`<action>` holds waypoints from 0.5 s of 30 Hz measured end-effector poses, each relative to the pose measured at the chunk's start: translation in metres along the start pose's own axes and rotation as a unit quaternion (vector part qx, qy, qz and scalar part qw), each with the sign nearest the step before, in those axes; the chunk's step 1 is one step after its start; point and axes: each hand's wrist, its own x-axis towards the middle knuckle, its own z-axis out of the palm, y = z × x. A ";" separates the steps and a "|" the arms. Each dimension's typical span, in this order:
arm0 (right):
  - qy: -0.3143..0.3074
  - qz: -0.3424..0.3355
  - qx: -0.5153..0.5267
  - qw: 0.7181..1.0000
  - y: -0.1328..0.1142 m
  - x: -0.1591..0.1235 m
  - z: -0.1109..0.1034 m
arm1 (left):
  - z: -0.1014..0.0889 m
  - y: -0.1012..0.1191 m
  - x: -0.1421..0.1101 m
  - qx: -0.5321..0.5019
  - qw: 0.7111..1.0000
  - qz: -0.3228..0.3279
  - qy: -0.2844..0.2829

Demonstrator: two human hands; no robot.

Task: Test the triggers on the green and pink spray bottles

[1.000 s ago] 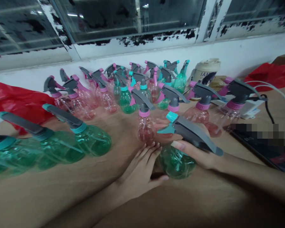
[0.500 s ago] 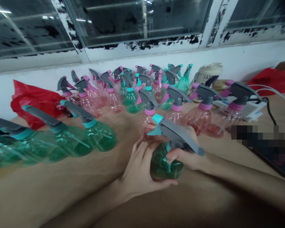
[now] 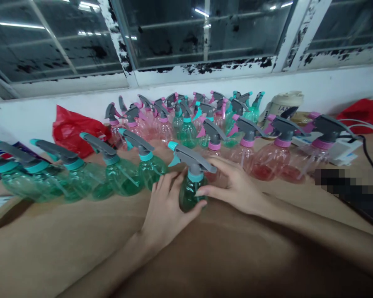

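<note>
My left hand and right hand are gripping a green spray bottle between them, apparently upright on the table, just beside the row of green spray bottles.

Open front, crowded back

We have open tabletop nearest us, before the held green bottle. Green bottles line our left, pink bottles bar the right, and the back cluster stands close-packed; a dark flat device blocks the far right.
</note>
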 end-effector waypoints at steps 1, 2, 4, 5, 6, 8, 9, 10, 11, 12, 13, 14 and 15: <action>0.006 0.019 -0.003 1.000 0.000 -0.001 -0.004 | -0.001 -0.003 0.002 0.025 1.000 -0.008 0.008; 0.017 0.043 -0.003 0.999 0.001 -0.002 -0.008 | -0.002 -0.005 0.003 0.052 0.998 -0.014 0.011; 0.042 0.096 -0.006 0.995 0.005 -0.003 -0.018 | -0.003 -0.009 0.009 0.099 0.995 -0.023 0.009; 0.049 0.120 -0.017 0.991 0.007 -0.003 -0.023 | -0.003 -0.010 0.012 0.114 0.993 -0.025 0.009; 0.050 0.138 -0.038 0.988 0.010 -0.003 -0.028 | -0.003 -0.012 0.015 0.123 0.992 -0.028 0.009; 0.052 0.164 -0.104 0.980 0.016 -0.003 -0.036 | -0.002 -0.014 0.021 0.133 0.990 -0.034 0.012; 0.052 0.172 -0.139 0.974 0.019 -0.003 -0.038 | -0.002 -0.015 0.024 0.138 0.990 -0.037 0.012; 0.054 0.179 -0.172 0.967 0.021 -0.002 -0.040 | -0.001 -0.016 0.027 0.145 0.989 -0.039 0.011; 0.057 0.183 -0.200 0.961 0.023 -0.002 -0.040 | 0.000 -0.017 0.029 0.155 0.987 -0.040 0.009; 0.058 0.187 -0.222 0.955 0.025 -0.002 -0.040 | 0.000 -0.017 0.032 0.166 0.985 -0.041 0.007; 0.055 0.188 -0.234 0.952 0.026 -0.001 -0.039 | 0.000 -0.018 0.034 0.175 0.984 -0.040 0.003; 0.047 0.189 -0.240 0.951 0.027 0.000 -0.038 | 0.000 -0.018 0.036 0.181 0.983 -0.038 -0.001; 0.035 0.190 -0.240 0.951 0.028 0.001 -0.036 | 0.000 -0.018 0.038 0.186 0.982 -0.035 -0.005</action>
